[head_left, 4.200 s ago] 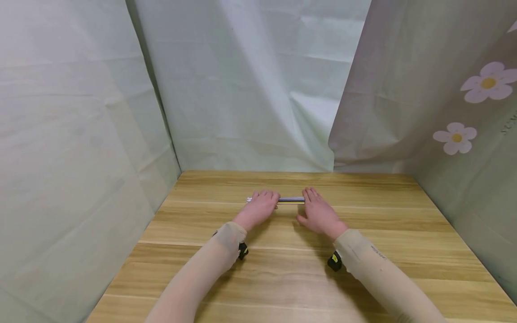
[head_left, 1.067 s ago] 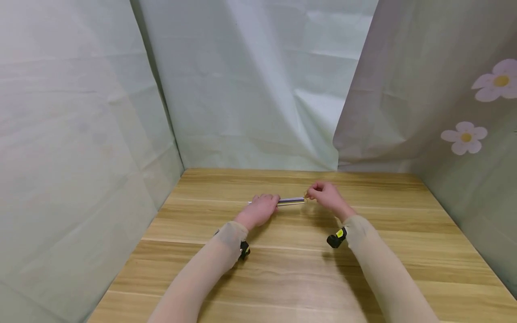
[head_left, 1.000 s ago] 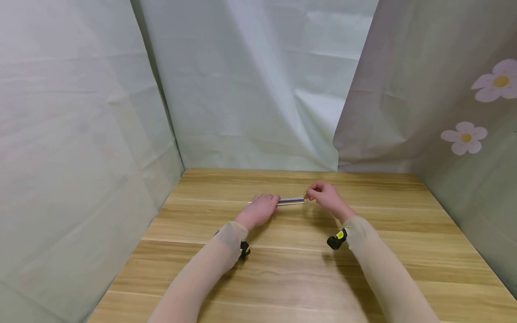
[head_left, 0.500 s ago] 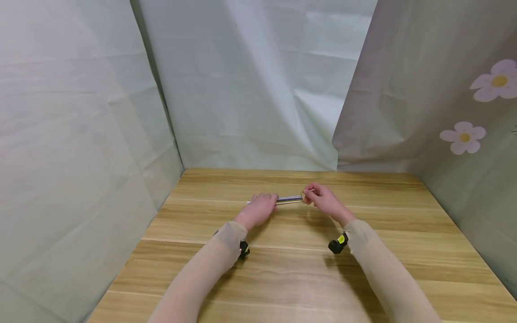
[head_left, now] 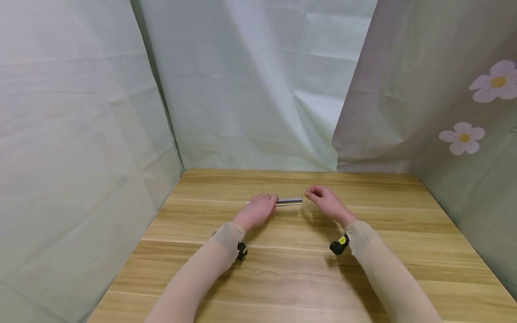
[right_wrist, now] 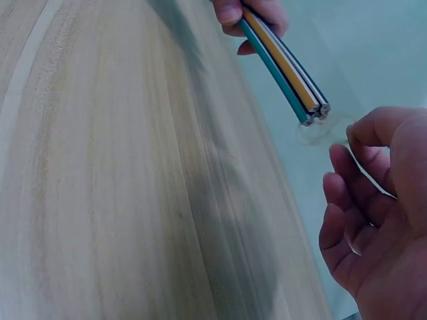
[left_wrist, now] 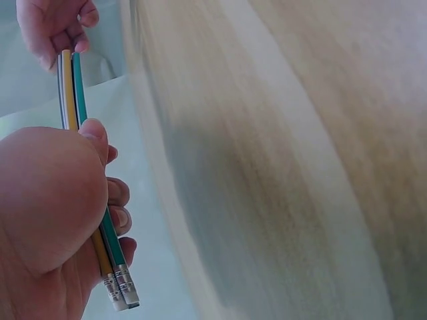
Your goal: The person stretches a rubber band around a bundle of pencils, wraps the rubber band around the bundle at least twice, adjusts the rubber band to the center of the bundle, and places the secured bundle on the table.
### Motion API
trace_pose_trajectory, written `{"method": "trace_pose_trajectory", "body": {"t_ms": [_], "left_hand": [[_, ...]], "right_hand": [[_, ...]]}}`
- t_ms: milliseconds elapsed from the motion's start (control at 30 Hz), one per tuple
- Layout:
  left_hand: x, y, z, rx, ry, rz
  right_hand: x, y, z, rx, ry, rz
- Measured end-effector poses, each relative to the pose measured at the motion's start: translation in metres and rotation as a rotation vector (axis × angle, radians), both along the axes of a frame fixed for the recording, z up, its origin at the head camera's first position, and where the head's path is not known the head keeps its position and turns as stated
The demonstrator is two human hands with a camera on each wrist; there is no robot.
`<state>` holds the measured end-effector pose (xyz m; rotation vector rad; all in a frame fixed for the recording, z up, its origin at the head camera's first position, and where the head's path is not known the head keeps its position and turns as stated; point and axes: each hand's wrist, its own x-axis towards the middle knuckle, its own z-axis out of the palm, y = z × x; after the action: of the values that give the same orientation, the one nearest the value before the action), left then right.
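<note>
My left hand [head_left: 260, 210] grips a bundle of several pencils [head_left: 289, 201] around their middle, above the wooden table. In the left wrist view, green and yellow pencils [left_wrist: 115, 248] show, with metal ferrules and white erasers [left_wrist: 127, 293] below the palm. The opposite, blunt ends [right_wrist: 313, 113] point toward my right hand in the right wrist view. Between thumb and forefinger, my right hand [head_left: 326, 202] pinches a thin, tan rubber band [head_left: 304, 196]. Its faint loop hangs right at the pencils' blunt ends, and the other right fingers are loosely bent.
The wooden table [head_left: 282, 269] spreads under both arms. Pale cloth [head_left: 250, 89] hangs behind and along the sides, with printed flowers [head_left: 462, 138] on the right. Black wrist cameras [head_left: 339, 244] sit below the forearms.
Earlier both hands lay on the pencils; since then my right hand has left them and pinches the rubber band. Over the last second it shifts slightly around the blunt ends; my left hand keeps its grip.
</note>
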<state>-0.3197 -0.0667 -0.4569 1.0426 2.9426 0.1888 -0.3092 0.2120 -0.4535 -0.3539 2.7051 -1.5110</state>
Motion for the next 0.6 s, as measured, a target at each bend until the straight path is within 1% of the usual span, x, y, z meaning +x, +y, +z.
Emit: {"method": "trace_pose_trajectory", "body": {"t_ms": [67,133,267,367,433,500,600], "left_hand": [[0.0008,-0.0001,0.0003,0.001,0.002,0.001],[0.0017,-0.0001,0.0004,-0.001,0.004,0.002],[0.0028,0.0004,-0.0009,-0.009,0.003,-0.002],[0.0039,0.0007,-0.0010,-0.012,-0.002,-0.007],[0.0045,0.0008,-0.0005,-0.008,-0.006,-0.008],[0.0050,0.0008,0.0009,-0.001,-0.010,-0.005],[0.0045,0.0009,0.0034,0.008,-0.007,0.004]], "right_hand": [[0.0005,0.0006,0.0000,0.005,0.008,-0.008],[0.0010,0.0013,-0.0006,-0.013,0.009,-0.005],[0.0011,0.0015,-0.0025,-0.068,0.011,0.035],[0.0005,0.0004,-0.0034,-0.077,0.008,0.066],[0.0002,-0.0002,-0.0035,-0.061,0.007,0.070],[0.0001,-0.0004,-0.0034,-0.021,0.017,0.057],[-0.0002,0.0003,-0.0025,0.040,0.044,0.012]]}}
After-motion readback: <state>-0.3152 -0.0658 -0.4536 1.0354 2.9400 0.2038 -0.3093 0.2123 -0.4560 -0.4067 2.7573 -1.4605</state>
